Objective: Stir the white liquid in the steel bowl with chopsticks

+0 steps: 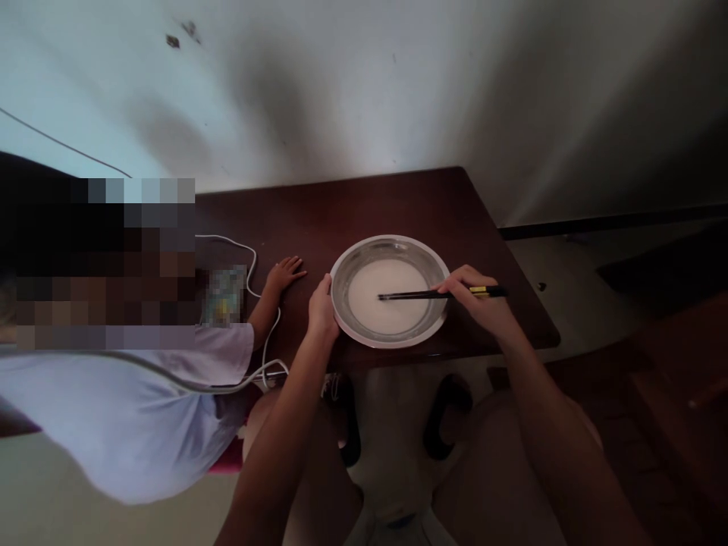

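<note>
A round metal basin (345,274) stands near the front edge of the dark table, with a milky white liquid (392,315) in its bottom. My left hand (324,309) grips the basin's left rim, thumb on top and the other fingers mostly hidden under the side. Over the right rim, my right hand (471,294) is closed around a pair of black chopsticks (415,294) with a yellow band near the top. Their tips point left and meet the white liquid near the middle of the basin.
Dark red-brown table (398,201) runs along a stained wall. At the left sits another person in a white shirt (130,417), one hand (287,271) flat on the tabletop. White cable (277,334) trails there beside a blurred item (224,296). Dark wooden furniture (682,364) is at right.
</note>
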### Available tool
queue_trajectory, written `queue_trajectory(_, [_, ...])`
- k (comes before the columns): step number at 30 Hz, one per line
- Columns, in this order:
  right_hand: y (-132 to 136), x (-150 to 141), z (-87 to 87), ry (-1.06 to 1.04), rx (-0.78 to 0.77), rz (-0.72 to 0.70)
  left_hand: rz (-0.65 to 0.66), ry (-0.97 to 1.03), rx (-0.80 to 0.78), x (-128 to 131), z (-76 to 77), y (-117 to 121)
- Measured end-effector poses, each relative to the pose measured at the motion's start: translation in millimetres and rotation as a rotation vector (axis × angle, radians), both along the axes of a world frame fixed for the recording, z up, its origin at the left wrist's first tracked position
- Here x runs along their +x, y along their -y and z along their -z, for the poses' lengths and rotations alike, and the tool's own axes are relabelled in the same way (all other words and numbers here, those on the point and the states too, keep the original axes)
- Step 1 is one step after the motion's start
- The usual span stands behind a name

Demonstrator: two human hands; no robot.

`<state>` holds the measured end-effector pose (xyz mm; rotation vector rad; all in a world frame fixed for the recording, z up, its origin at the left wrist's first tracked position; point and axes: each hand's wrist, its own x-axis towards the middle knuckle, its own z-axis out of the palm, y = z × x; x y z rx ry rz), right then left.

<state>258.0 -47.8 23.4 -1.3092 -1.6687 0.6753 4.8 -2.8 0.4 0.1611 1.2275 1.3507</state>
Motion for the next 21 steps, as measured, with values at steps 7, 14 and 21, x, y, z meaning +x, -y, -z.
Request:
queue_trajectory(7, [-1.4,4.5,1.2,-0.072,0.007,0.091,0.001,-0.033,0.012,-0.4,2.3,-1.0])
queue_trajectory(14, [-1.2,2.8,-0.3,0.022,0.054,0.065,0.028,0.006,-0.003,0.3,-0.1,-0.7])
queue_trajectory(21, [0.0,-0.5,2.0,0.046,0.001,-0.009,-0.001,-0.028,0.002,-1.1,2.8,-1.5])
